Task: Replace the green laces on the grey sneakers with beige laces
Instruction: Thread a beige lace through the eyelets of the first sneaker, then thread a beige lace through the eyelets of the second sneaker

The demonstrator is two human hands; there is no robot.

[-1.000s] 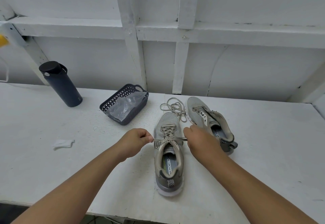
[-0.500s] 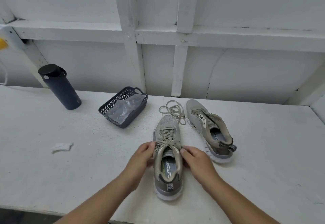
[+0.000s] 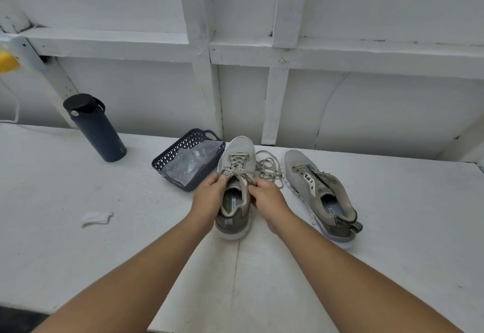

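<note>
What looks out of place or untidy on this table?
The right sneaker has no lace and lies tilted onto its side. A loose lace sits tangled between the two sneakers. A crumpled white scrap lies alone at the left. Nothing looks spilled or broken.

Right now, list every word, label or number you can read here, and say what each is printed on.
"ORY FO", partly cut off: insole of the laced sneaker held by the left hand and right hand.
"ORY F", partly hidden: insole of the unlaced sneaker.
Tongue tag on that sneaker: too blurred.
Bottle: no readable text.
</note>
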